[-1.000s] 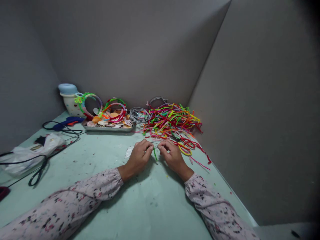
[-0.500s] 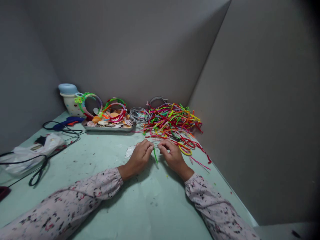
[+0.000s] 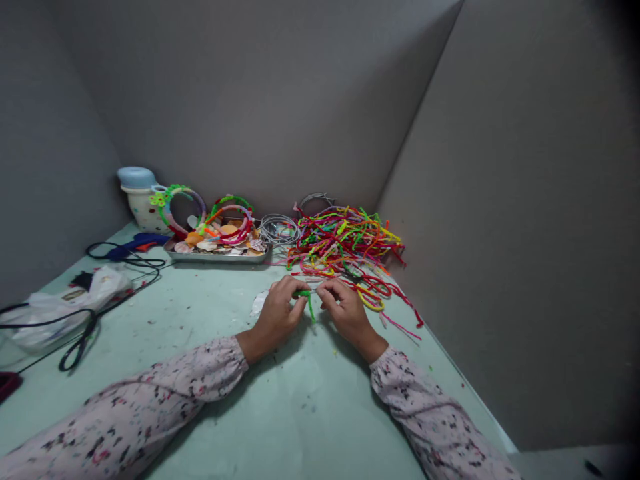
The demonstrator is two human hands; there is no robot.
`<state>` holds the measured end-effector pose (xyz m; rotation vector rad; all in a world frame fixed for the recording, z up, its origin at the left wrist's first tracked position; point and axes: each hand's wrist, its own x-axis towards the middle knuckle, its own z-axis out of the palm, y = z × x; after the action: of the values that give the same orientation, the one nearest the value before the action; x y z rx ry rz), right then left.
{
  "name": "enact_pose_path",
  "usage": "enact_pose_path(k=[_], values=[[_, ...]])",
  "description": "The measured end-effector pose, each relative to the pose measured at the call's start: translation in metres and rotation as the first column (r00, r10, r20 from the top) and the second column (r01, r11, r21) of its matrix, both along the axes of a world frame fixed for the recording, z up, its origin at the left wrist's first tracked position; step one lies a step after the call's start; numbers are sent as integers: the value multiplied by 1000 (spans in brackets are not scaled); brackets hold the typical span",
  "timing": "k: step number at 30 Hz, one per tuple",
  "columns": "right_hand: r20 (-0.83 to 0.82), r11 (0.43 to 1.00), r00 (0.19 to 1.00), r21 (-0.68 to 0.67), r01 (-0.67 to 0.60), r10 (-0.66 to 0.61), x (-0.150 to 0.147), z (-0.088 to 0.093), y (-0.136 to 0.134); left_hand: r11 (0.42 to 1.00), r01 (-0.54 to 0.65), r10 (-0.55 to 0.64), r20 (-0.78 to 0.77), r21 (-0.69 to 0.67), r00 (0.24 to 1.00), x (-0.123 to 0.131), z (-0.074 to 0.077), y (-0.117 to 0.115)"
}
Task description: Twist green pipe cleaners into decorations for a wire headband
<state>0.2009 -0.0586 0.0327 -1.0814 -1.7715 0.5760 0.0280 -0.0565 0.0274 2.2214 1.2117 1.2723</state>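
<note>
Over the middle of the table my left hand (image 3: 281, 309) is closed, thumb and fingers pinching a green pipe cleaner (image 3: 312, 309). One end of the pipe cleaner hangs down from the fingertips. Just to the right, my right hand (image 3: 345, 309) is in a pinch too. A short stretch of thin grey wire (image 3: 313, 290) shows between the two sets of fingertips, and the right fingers grip its end. The rest of the wire is hidden by the hands.
Behind the hands lies a heap of coloured pipe cleaners (image 3: 345, 237), with yellow-handled scissors (image 3: 371, 300) in front. A coil of grey wire (image 3: 278, 230) sits beside a metal tray (image 3: 220, 259) of shells and wrapped hoops. Left are a blue-lidded cup (image 3: 143, 203), black cables (image 3: 80, 350) and a plastic bag (image 3: 55, 313).
My left thumb and fingers have parted slightly, and more of the green pipe cleaner shows at the fingertips, bent over at the top. My right hand has hardly moved.
</note>
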Motion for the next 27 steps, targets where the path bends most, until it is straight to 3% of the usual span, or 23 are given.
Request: enact_pose_path(k=[27], values=[[-8,1000,1000,-23,-22,21,0,-2,1,1000,16,-17,56,20,998,-3,-4,4]])
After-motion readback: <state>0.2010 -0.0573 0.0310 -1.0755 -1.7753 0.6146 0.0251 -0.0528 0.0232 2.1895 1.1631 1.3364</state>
